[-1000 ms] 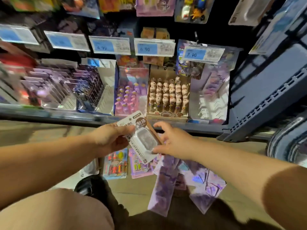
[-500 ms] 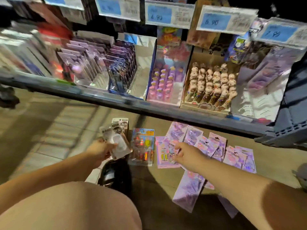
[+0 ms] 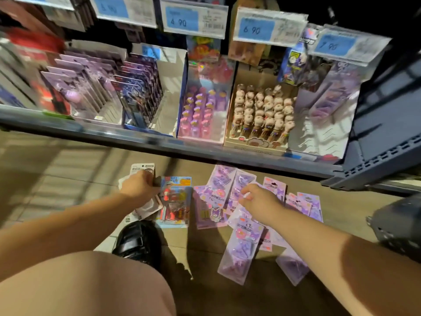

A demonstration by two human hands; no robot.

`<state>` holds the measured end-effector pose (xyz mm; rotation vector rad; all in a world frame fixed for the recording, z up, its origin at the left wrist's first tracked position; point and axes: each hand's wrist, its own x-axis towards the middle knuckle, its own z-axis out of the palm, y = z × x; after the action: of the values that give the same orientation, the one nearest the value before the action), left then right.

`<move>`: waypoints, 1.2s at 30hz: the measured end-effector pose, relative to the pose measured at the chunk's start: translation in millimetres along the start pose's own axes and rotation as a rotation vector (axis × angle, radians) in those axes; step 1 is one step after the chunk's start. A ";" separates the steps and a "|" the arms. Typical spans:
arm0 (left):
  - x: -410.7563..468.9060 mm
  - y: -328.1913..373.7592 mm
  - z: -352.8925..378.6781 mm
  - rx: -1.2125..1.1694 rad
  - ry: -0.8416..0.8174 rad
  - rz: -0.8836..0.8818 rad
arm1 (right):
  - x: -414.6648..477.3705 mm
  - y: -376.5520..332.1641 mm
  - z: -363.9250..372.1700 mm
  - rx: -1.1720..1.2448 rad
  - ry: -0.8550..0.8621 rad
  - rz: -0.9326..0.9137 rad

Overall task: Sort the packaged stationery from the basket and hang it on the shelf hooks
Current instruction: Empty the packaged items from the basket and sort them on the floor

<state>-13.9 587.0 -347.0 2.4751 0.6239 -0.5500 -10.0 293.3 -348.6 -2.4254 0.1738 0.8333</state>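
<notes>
Your left hand (image 3: 139, 187) gripped a white blister pack (image 3: 148, 208), mostly hidden beneath it, your right hand (image 3: 262, 201) over blurred purple packs (image 3: 241, 247), its grip indiscernible

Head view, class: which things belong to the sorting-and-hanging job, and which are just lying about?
Job: white packet gripped by left hand; red-and-blue packet; purple packets by right hand; basket.
Just there: black shoe; price tags; box of figure-topped pens.
</notes>
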 end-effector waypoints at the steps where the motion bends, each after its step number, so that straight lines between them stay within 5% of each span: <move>1: -4.1 18.3 -0.7 -0.002 -0.039 0.066 | -3.1 -2.6 -10.1 0.033 0.035 -0.008; 10: -90.8 206.2 -1.4 0.068 -0.316 0.646 | -95.2 -23.7 -161.7 0.171 0.415 -0.255; 17: -181.5 330.4 59.0 0.023 -0.410 0.892 | -185.0 57.0 -253.3 0.209 0.719 -0.339; 24: -228.6 364.5 126.8 -0.158 -0.266 0.871 | -209.2 197.8 -264.4 0.318 0.861 0.025; 31: -239.5 380.5 140.8 -0.358 -0.294 0.790 | -204.7 338.5 -230.3 0.272 0.639 0.572; 34: -241.9 386.7 145.6 -0.385 -0.267 0.790 | -196.0 391.5 -207.1 0.298 0.463 0.687; 36: -245.9 387.8 145.1 -0.347 -0.221 0.798 | -191.3 416.8 -189.2 0.391 0.514 0.712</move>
<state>-44.8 133.0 -189.4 2.0556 -0.3371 -0.3418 -185.0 -169.0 -307.1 -2.1378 1.3169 0.3622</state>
